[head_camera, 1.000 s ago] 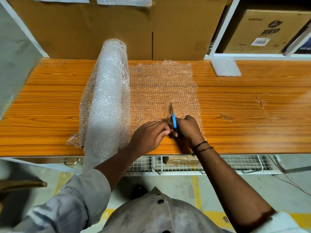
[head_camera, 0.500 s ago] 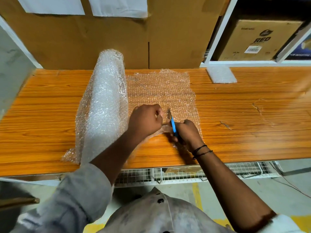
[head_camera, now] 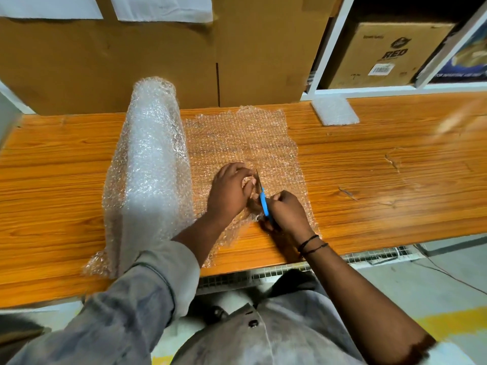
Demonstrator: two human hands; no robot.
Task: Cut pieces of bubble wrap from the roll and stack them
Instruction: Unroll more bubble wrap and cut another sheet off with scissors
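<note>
A clear bubble wrap roll (head_camera: pixel 151 164) lies on the orange wooden table (head_camera: pixel 382 180), its axis running away from me. An unrolled sheet of bubble wrap (head_camera: pixel 242 138) spreads flat to its right. My right hand (head_camera: pixel 286 212) grips blue-handled scissors (head_camera: pixel 263 200), whose blades point away from me into the sheet near its front part. My left hand (head_camera: pixel 229 192) pinches the bubble wrap just left of the blades. The sheet's front edge is crumpled under my wrists.
A small stack of cut bubble wrap pieces (head_camera: pixel 334 110) sits at the table's back right. Large cardboard boxes (head_camera: pixel 158 61) stand against the back edge. A white shelf (head_camera: pixel 395 86) holds a printed carton (head_camera: pixel 390 54). A wire rack (head_camera: pixel 369 256) runs under the table front.
My left hand has moved from the table's front edge up to the sheet beside the blades. The scissors have advanced a little farther into the bubble wrap.
</note>
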